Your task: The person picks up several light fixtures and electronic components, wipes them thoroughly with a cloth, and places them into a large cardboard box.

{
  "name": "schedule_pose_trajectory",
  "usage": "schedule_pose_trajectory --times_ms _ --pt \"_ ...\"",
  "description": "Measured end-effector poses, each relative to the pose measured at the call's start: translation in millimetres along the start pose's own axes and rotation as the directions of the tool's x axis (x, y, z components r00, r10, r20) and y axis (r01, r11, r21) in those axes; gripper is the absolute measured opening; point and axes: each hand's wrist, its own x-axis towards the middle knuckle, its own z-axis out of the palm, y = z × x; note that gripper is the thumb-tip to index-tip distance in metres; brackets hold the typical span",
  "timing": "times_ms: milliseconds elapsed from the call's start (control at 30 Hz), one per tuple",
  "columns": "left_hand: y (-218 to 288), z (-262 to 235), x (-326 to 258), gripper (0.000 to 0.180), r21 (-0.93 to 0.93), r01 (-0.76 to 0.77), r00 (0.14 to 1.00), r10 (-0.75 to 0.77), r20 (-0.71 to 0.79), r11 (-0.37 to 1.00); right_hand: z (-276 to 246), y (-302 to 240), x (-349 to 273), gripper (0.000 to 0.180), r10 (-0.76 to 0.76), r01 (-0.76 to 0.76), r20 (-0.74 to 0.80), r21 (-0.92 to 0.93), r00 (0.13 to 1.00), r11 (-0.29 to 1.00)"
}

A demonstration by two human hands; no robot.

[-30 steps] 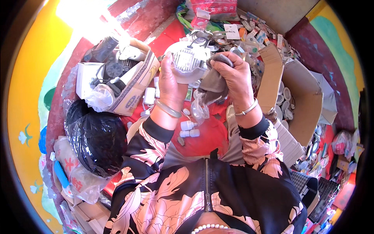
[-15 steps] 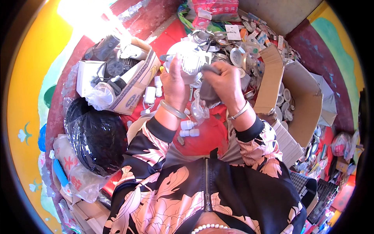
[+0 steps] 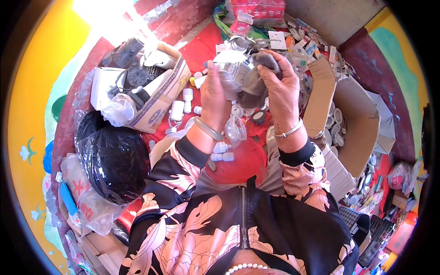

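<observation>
In front of me, my left hand (image 3: pixel 214 101) is closed around the left side of a shiny white and silvery ribbed housing, which looks like a lamp (image 3: pixel 230 75). My right hand (image 3: pixel 283 89) pinches a grey cloth (image 3: pixel 253 87), which lies against the housing's right side and hides part of it. The fingers of my left hand are partly hidden behind the housing. Below my hands, a clear plastic piece (image 3: pixel 235 130) lies on the red sheet (image 3: pixel 245 160), near white cylindrical fittings (image 3: pixel 222 156). More white fittings (image 3: pixel 177 111) sit left of my left wrist.
An open carton (image 3: pixel 158 98) of dark and white devices stands at the left, above a black plastic bag (image 3: pixel 112 160). At the right is an open cardboard box (image 3: pixel 355 123) with white round parts inside. Small boxes (image 3: pixel 305 43) and loose parts pile up at the far right.
The lamp-like housing has tilted and turned, its ribbed side now beside the cloth. My right hand has moved slightly right and opened the cloth out against it. My left hand has shifted right and down.
</observation>
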Motion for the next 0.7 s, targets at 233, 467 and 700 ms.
schedule_pose_trajectory --times_ms 233,467,700 --pt "-8.9 -2.5 -8.1 0.049 0.288 -0.098 0.994 0.109 -0.025 0.953 10.0 11.3 -10.0 0.030 -0.452 0.491 0.217 -0.553 0.865 0.673" --pt "-5.0 3.2 -9.7 0.047 0.126 -0.084 0.990 0.097 -0.099 0.988 13.1 14.1 -18.5 0.035 -0.565 0.676 0.411 -0.613 0.715 0.409" --pt "1.4 -16.0 -5.7 0.050 -0.059 0.034 0.995 -0.039 -0.092 0.998 20.9 16.6 -29.7 0.036 -0.591 0.775 0.506 -0.481 0.628 0.410"
